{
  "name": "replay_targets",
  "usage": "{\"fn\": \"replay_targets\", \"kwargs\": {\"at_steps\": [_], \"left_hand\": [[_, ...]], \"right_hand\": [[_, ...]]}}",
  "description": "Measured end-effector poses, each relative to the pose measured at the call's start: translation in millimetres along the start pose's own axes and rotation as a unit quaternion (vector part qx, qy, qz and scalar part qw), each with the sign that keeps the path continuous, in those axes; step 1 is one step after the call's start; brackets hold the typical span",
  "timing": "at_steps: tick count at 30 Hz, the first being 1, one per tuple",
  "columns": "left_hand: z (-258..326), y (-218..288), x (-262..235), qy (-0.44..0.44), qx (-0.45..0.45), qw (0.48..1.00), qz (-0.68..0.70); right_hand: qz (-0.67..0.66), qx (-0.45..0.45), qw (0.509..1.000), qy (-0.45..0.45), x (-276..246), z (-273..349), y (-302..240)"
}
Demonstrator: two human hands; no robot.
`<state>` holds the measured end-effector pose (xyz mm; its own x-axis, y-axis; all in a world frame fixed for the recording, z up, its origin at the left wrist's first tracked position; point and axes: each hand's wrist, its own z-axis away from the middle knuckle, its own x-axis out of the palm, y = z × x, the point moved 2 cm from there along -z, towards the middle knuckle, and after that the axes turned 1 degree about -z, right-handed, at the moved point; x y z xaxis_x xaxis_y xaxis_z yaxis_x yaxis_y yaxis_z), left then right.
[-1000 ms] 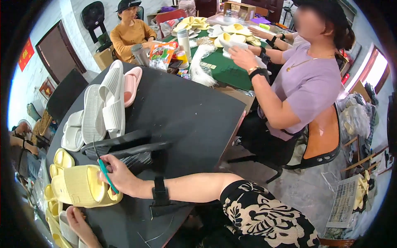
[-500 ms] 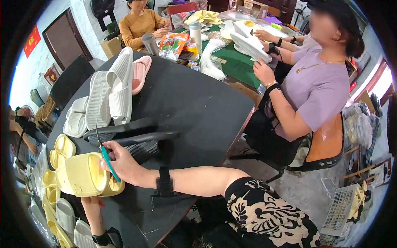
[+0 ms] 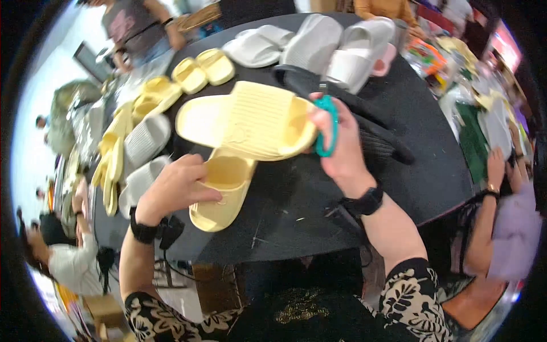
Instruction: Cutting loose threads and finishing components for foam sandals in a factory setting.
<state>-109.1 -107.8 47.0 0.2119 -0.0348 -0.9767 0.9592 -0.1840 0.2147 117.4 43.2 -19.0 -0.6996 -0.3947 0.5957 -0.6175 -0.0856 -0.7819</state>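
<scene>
My right hand is closed around teal-handled scissors, blades pointing away from me. Its thumb and fingertips meet the end of a pale yellow slide slipper, which lies sideways, ribbed strap up. Below it, a second yellow slipper is tilted toward me, its upper end touching the first. My left hand grips this second slipper at its left edge, thumb across the strap. Past the scissors, black slippers lie on the dark table, partly hidden by my right hand.
White slippers stand along the far edge beside a pink one. Smaller yellow slippers and grey-white ones line the left side. A co-worker in a lilac top sits at right. Thread scraps lie near the front edge.
My view has swung left. Both yellow slippers now show apart, where before they overlapped. My left hand has come into fuller view on the lower one; the scissors stay in my right.
</scene>
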Motion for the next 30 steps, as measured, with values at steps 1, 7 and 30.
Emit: {"fn": "replay_targets", "kwargs": {"at_steps": [1, 7, 30], "left_hand": [[5, -7, 2, -0.020, 0.017, 1.000, -0.012], [35, -42, 6, -0.040, 0.017, 0.999, 0.016], [120, -48, 66, 0.157, -0.327, 0.918, 0.163]], "right_hand": [[-0.002, 0.008, 1.000, 0.002, 0, -2, 2], [0.044, 0.009, 0.999, -0.022, 0, -8, 12], [0.262, 0.073, 0.953, -0.134, -11, -18, -20]]}}
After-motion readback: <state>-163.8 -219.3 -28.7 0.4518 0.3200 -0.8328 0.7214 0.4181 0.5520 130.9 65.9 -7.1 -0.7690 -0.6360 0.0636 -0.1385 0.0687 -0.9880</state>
